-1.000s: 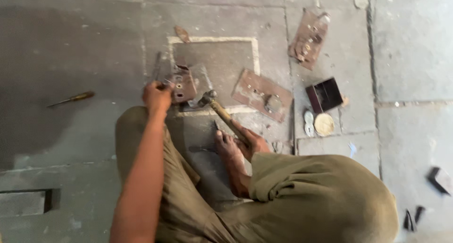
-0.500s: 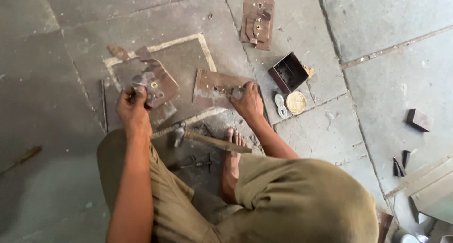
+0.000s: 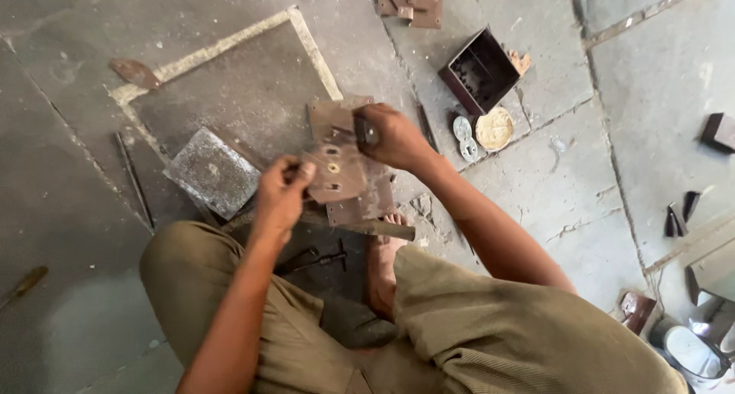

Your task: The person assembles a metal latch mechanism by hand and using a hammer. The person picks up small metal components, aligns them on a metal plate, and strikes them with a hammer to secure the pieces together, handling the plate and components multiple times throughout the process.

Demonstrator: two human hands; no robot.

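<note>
Left hand [image 3: 282, 193] pinches the near-left edge of the rusty lock plate [image 3: 334, 172]; right hand [image 3: 390, 136] clamps its far edge, held above the floor [image 3: 582, 195]. Risk: sharp edges could cut fingers, or the plate drops onto the bare foot [image 3: 380, 275] below.

metal plates [image 3: 346, 181]: rusty brown, with one brass-yellow dot
block [image 3: 213, 172]: mottled grey
open box [image 3: 481, 71]: dark maroon
round lid [image 3: 494, 128]: pale gold
trousers [image 3: 490, 333]: olive
floor [image 3: 61, 134]: grey stone, pale painted outline

Left hand [image 3: 281, 195] curled shut, right hand [image 3: 390, 136] clenched just beyond it, both forearms reaching forward over bent knees.
</note>
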